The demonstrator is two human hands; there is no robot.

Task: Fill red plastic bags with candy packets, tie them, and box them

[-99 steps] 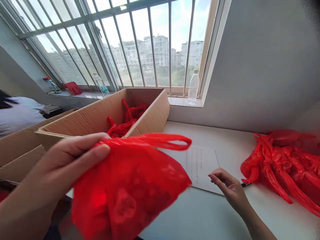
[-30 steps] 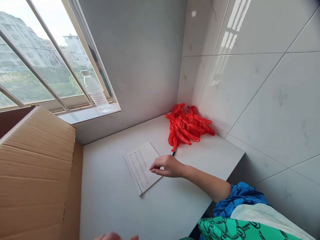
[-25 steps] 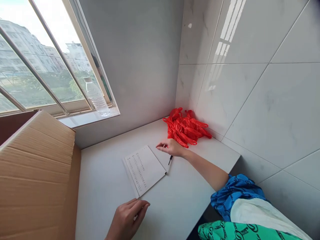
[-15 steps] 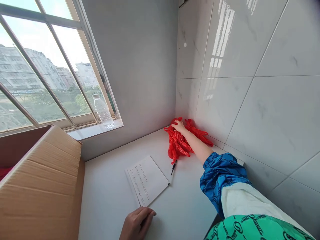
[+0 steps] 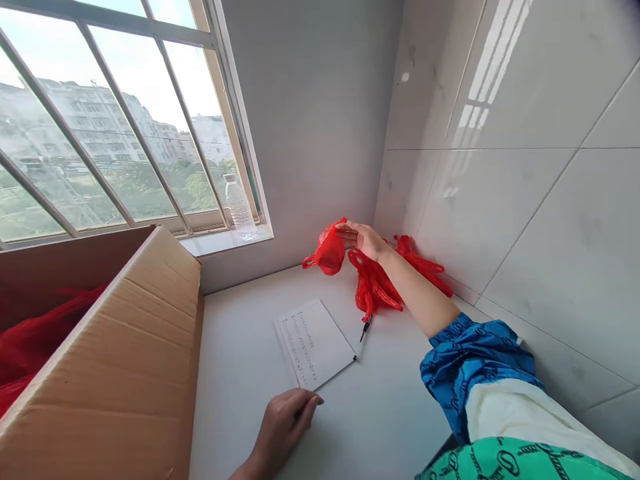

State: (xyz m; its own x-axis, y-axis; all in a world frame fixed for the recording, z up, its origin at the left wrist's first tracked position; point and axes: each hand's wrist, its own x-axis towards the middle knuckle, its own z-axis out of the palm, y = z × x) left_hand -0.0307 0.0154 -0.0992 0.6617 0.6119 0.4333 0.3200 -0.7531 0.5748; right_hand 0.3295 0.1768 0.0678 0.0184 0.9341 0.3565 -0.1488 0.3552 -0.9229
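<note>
My right hand (image 5: 364, 240), in a blue sleeve cover, holds a red plastic bag (image 5: 330, 250) up above the back of the white table. The bag looks rounded and full, and its handles hang to the left. Beneath my forearm lie more red plastic bags (image 5: 373, 280), heaped against the tiled wall. My left hand (image 5: 287, 417) rests at the front with its fingers curled in and nothing visible in them. Just beyond its knuckles is the near corner of a white notepad (image 5: 316, 340) with rows of small marks. A black pen (image 5: 366, 328) lies beside the heap.
A large cardboard box (image 5: 115, 353) stands at the left with red material (image 5: 45, 333) inside. On the windowsill (image 5: 225, 241) is a clear plastic bottle (image 5: 240, 207). The grey wall (image 5: 310, 120) and the tiled wall (image 5: 540, 220) meet behind the table (image 5: 235, 400).
My right hand has drawn one red bag leftward and up, away from the heap. The view has turned left, showing more of the box. My left hand stays curled by the notepad.
</note>
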